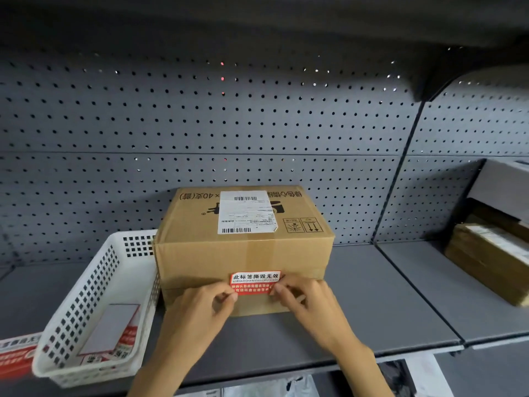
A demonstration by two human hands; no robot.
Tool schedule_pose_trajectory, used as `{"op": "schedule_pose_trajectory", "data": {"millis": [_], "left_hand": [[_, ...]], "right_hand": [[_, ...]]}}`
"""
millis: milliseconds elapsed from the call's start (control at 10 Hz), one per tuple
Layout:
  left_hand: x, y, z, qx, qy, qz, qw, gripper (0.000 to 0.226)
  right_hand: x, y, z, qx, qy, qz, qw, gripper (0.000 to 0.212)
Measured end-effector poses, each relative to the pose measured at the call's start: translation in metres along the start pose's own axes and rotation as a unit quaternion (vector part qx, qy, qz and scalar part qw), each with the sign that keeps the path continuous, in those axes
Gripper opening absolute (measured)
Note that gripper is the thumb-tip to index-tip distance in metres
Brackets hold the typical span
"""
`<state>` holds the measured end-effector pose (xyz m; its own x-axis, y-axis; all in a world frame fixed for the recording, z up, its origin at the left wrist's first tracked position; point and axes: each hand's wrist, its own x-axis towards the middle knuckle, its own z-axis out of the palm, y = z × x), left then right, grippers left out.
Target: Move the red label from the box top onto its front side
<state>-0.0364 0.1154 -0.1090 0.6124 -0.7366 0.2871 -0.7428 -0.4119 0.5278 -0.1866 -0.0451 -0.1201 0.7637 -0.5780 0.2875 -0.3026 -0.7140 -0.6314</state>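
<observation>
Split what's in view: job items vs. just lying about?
Job: red label on the front of the cardboard box; left hand and right hand pressing its lower corners.

Lying about: white basket with label sheets, shipping label on box top, brown parcels at right.

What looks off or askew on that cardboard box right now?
Little stands out. The red-and-white label sits roughly level on the brown cardboard box front, with the left hand and right hand at its lower corners. The white shipping label on top has a nicked lower-right corner and reads upside down from here.

Red label (254, 283) on box (243, 253) front.
</observation>
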Motion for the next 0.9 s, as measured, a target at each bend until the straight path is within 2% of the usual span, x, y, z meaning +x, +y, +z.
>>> {"op": "schedule_pose_trajectory", "data": {"millis": [100, 300, 400, 500, 600, 700, 800, 900], "left_hand": [[-0.006, 0.002, -0.006, 0.059, 0.01, 0.01, 0.998, 0.018], [0.001, 0.029, -0.008, 0.009, -0.04, 0.053, 0.998, 0.021], [0.007, 0.02, -0.008, 0.037, 0.003, 0.046, 0.998, 0.022], [0.008, 0.003, -0.012, 0.028, 0.03, 0.043, 0.998, 0.022], [0.004, -0.002, -0.016, 0.078, 0.023, 0.039, 0.996, 0.022], [0.002, 0.001, -0.017, 0.079, -0.023, 0.054, 0.995, 0.025], [0.0, 0.008, -0.024, 0.098, -0.14, 0.054, 0.984, 0.027], [0.007, 0.022, -0.041, 0.01, -0.176, 0.072, 0.982, 0.03]], "right_hand": [[-0.003, 0.0, -0.007, -0.047, -0.016, 0.003, 0.999, 0.022], [0.002, -0.024, -0.01, -0.04, -0.041, -0.033, 0.998, 0.015], [0.007, -0.033, -0.013, -0.038, -0.043, -0.032, 0.998, 0.013], [0.01, -0.027, -0.022, -0.063, -0.02, -0.01, 0.998, 0.022], [0.008, -0.021, -0.028, -0.101, -0.017, -0.001, 0.995, 0.019], [0.009, -0.027, -0.027, -0.17, -0.048, -0.026, 0.984, 0.02], [0.009, -0.042, -0.031, -0.208, -0.084, -0.026, 0.974, 0.023], [0.013, -0.057, -0.046, -0.153, -0.055, -0.036, 0.986, 0.03]]}}
